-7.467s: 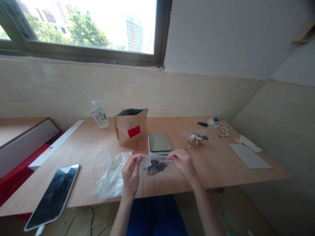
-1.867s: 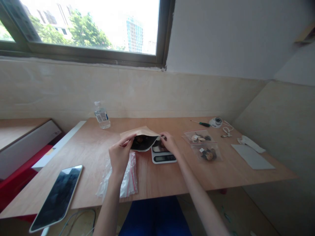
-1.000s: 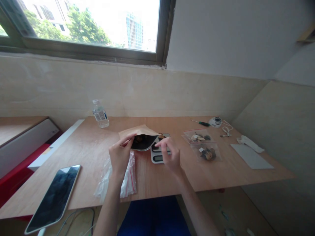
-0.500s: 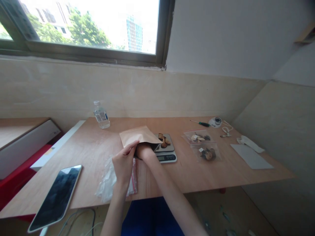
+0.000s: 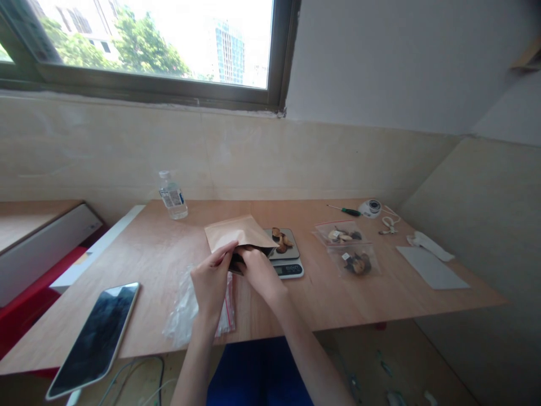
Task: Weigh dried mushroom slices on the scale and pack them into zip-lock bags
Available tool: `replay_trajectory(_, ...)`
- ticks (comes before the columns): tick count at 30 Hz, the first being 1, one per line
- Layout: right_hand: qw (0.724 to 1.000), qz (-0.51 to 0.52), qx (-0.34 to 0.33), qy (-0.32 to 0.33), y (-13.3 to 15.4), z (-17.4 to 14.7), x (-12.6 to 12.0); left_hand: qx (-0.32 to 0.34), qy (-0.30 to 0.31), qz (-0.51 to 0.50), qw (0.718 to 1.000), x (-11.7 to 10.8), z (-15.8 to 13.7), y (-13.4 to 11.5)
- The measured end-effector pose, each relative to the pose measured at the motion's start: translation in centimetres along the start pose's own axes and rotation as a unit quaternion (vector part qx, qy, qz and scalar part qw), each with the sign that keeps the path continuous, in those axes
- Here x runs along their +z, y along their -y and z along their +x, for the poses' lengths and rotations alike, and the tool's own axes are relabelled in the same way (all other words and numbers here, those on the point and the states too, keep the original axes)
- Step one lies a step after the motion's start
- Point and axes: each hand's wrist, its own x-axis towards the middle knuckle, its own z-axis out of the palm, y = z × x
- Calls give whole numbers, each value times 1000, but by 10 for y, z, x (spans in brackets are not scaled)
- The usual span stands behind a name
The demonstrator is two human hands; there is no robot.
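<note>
my left hand (image 5: 210, 277) pinches the kraft pouch (image 5: 237, 234) mouth; right hand (image 5: 257, 269) fingertips inside it, grip unclear, scale (image 5: 285, 260) just right.

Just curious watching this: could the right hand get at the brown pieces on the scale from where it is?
Probably yes. The right hand is at the paper bag's mouth, next to the scale, and the pieces lie uncovered on top.

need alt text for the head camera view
Two bare hands work at the mouth of a tilted brown paper pouch beside a digital scale holding a few dried pieces, on a wooden table: left hand, right hand.
</note>
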Motion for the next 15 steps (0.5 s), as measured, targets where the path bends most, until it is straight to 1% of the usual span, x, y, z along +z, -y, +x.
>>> replay_trajectory(2, 999, 39, -21, -12, 8, -13, -13, 3, 0, 5, 1000, -1, 2, 1)
replay_trajectory(4, 993, 107, -31, -34, 12, -28, -25, 6, -2, 9, 1000, -2, 5, 1)
replay_trajectory(6, 981, 177, -22, -80, 6, -44, -37, 9, -6, 11, 1000, -3, 8, 1)
replay_trajectory(8, 964, 218, 5, -152, -11, -59, -45, 10, -13, 13, 1000, -3, 10, 0)
replay_trajectory(10, 952, 210, 43, -217, -36, -69, -51, 12, -20, 14, 1000, -3, 12, -1)
replay_trajectory(11, 953, 185, 64, -233, -51, -71, -52, 11, -22, 14, 1000, -3, 13, -2)
replay_trajectory(13, 961, 105, 97, -238, -79, -72, -53, 8, -21, 11, 1000, -2, 13, -2)
replay_trajectory(15, 967, 43, 102, -230, -101, -68, -51, 3, -20, 6, 1000, -1, 13, -3)
